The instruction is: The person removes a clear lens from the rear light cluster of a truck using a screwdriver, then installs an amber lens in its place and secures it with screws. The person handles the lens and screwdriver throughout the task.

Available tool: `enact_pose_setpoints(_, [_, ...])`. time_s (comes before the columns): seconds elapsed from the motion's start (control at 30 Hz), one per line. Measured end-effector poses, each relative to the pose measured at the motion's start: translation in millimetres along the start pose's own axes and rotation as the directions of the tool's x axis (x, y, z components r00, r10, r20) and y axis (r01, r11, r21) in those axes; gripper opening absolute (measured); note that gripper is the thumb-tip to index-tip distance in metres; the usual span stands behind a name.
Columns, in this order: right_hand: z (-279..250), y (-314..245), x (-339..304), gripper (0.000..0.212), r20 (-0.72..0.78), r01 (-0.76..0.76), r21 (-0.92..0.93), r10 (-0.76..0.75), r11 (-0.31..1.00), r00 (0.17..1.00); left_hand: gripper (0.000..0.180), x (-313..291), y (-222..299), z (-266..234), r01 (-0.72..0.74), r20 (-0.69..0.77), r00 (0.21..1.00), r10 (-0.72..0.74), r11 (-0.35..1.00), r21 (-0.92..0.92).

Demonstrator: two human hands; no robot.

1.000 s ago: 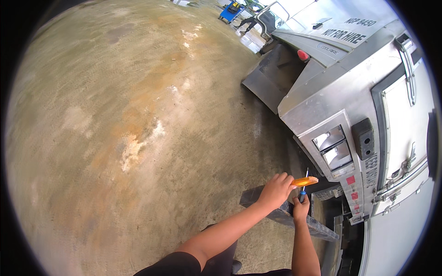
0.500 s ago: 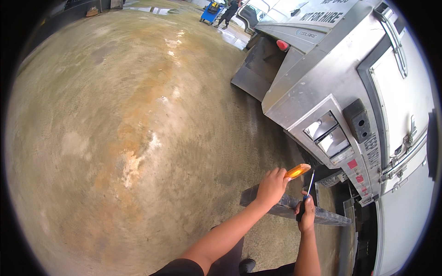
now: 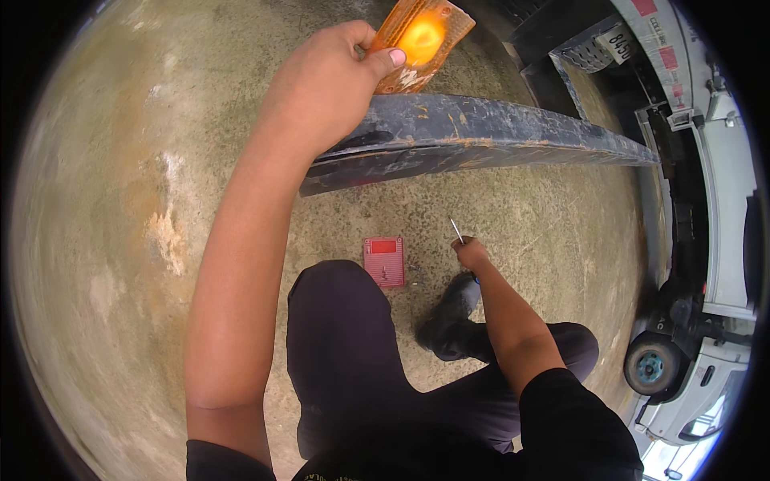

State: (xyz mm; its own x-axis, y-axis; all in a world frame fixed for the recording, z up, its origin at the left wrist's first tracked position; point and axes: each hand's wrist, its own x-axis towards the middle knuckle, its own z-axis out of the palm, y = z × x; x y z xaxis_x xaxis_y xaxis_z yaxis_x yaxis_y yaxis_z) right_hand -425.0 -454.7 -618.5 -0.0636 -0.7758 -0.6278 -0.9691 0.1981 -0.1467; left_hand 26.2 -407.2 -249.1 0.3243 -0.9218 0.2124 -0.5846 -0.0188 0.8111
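An orange lamp lens (image 3: pixel 425 44), flat and glowing yellow in the middle, is pinched between the thumb and fingers of my left hand (image 3: pixel 317 92). That hand is just over the left part of a scuffed dark metal beam (image 3: pixel 481 132). Lower down, close to the floor and by my dark boot (image 3: pixel 451 313), my right hand (image 3: pixel 470 253) is closed around a screwdriver (image 3: pixel 456 229). Its thin metal shaft points up and away; its handle is mostly hidden in the fist. A red ribbed rectangular lens (image 3: pixel 385 263) lies on the concrete, left of the right hand.
Small bits, too tiny to name, are scattered beside the red lens. The beam runs rightward to the rear of a white and silver truck (image 3: pixel 726 216). Another vehicle with a blue-hubbed wheel (image 3: pixel 651 363) stands at lower right. My bent knee (image 3: pixel 341 301) rises near the red lens.
My view has dropped and tilted down, and I am now low with bent knees. The screwdriver hand has moved away from the orange lens, down toward the floor. Both hands keep their hold.
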Motion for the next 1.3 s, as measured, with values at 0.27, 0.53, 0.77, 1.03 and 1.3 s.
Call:
enact_pose_setpoints(0.27, [66,-50,-19,0.036,0.120,0.107,-0.077,-0.097,0.991,0.988,0.024,-24,39,11,0.087,-0.116,0.989,-0.094,0.994,-0.065])
enact_pose_setpoints(0.53, [115,-29,-41,0.052,0.028,0.103,-0.102,-0.101,0.989,0.995,0.023,-17,42,0,0.269,-0.031,0.962,-0.270,0.963,-0.028])
enact_pose_setpoints(0.77, [98,-62,-28,0.036,-0.043,0.119,0.303,-0.111,0.946,0.993,0.033,-15,10,4,0.106,-0.102,0.990,-0.101,0.993,0.047])
enact_pose_setpoints(1.03, [143,-320,-81,0.040,0.293,0.206,0.736,-0.578,0.645,0.761,0.022,-23,6,32,-0.076,-0.408,0.911,0.058,0.997,-0.026])
enact_pose_setpoints(1.3, [142,-484,-187,0.040,0.469,0.185,0.798,-0.783,0.574,0.408,0.013,-6,4,54,0.012,-0.436,0.899,0.039,0.993,0.114])
